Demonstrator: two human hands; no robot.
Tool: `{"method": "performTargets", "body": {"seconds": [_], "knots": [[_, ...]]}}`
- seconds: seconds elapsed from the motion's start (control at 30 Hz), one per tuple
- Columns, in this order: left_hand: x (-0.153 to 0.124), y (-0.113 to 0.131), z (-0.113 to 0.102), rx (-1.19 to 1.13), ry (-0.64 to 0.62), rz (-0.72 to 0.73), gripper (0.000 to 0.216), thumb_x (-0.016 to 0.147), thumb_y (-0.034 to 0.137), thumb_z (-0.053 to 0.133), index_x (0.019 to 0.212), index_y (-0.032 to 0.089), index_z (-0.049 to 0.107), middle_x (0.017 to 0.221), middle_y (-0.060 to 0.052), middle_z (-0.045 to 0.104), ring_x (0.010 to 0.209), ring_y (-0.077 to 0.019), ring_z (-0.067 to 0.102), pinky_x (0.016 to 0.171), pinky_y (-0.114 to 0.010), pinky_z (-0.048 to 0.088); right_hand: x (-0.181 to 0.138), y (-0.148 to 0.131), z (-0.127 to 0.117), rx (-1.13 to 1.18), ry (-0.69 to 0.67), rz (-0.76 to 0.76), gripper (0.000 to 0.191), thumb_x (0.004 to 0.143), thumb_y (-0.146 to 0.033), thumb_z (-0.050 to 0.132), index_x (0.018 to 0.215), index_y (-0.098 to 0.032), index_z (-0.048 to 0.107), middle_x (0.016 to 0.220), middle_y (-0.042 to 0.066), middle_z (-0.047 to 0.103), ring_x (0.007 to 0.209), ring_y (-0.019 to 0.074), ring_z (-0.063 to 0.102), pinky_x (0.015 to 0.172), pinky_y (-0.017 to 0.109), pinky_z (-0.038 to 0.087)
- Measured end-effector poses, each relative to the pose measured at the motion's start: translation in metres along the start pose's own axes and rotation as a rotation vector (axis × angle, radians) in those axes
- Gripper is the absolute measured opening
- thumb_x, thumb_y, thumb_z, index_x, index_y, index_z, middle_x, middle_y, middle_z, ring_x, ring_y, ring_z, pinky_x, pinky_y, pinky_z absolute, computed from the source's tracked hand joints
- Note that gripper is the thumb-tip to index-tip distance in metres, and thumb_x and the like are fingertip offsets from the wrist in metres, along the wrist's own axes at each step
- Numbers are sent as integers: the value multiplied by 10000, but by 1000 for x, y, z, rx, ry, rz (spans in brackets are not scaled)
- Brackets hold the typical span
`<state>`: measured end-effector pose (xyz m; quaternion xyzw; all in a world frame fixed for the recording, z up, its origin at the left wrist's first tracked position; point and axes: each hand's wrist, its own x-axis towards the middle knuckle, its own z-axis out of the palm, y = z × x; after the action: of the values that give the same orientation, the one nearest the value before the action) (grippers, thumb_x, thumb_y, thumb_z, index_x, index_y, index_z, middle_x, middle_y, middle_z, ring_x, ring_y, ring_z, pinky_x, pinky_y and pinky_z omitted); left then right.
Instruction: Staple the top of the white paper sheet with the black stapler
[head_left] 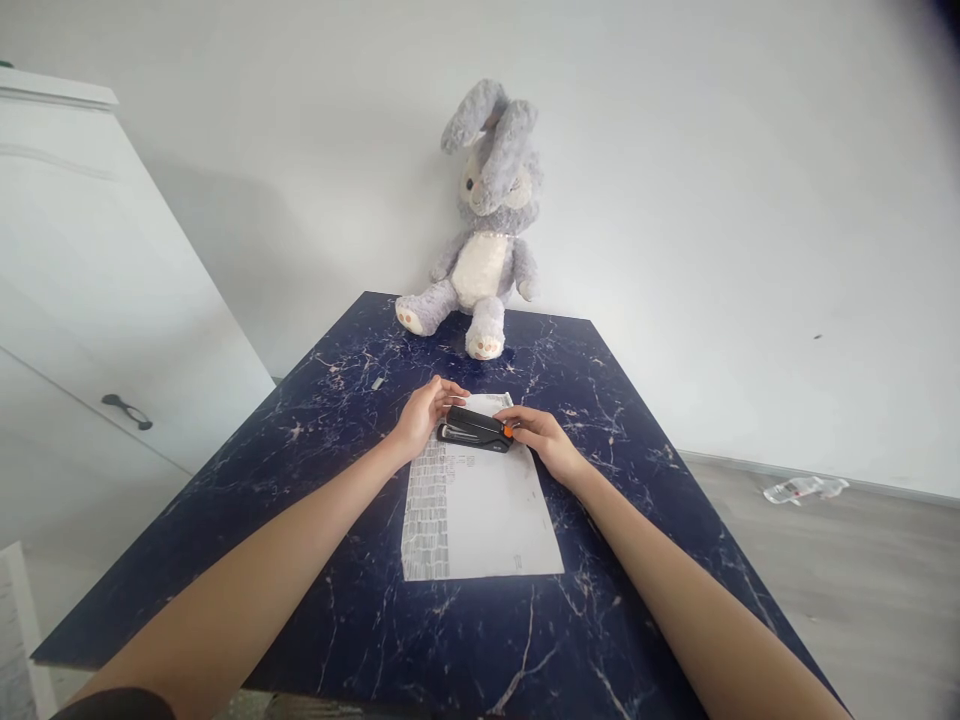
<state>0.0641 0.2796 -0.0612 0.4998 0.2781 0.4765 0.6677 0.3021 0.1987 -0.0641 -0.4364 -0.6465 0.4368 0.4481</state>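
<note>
A black stapler (pixel 474 429) with an orange end lies across the far edge of a white printed sheet of paper (pixel 480 510) on a dark blue marble-patterned table (pixel 337 600). My left hand (pixel 422 415) curls round the stapler's left end, fingers closed on it. My right hand (pixel 541 436) pinches the orange right end with its fingertips. Both forearms stretch out over the table on either side of the paper.
A grey plush rabbit (pixel 484 230) sits at the table's far edge against the white wall. A white cabinet (pixel 90 300) with a dark handle stands to the left. A small pale scrap (pixel 377 383) lies on the table. A crumpled plastic bottle (pixel 804 489) lies on the floor at right.
</note>
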Motion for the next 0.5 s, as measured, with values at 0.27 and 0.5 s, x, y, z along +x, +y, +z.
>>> {"method": "performTargets", "body": {"seconds": [0.27,0.5], "knots": [[1,-1,0,2,7,0,473,958,597,523,890,165,703,1046,-122,751,908,-222,676,817,-332,499,-1,1,3,-104,46,-38,150,765,-211,638,882,-206,543,930,19,602,772,153,539,702,282,438],[1,0,-1,1,11,-14,463,967,582,524,884,163,703,1038,-120,742,885,-210,658,776,-314,493,-2,1,3,-263,118,-57,140,762,-192,615,889,-203,557,788,-8,557,693,140,480,651,277,396]]}}
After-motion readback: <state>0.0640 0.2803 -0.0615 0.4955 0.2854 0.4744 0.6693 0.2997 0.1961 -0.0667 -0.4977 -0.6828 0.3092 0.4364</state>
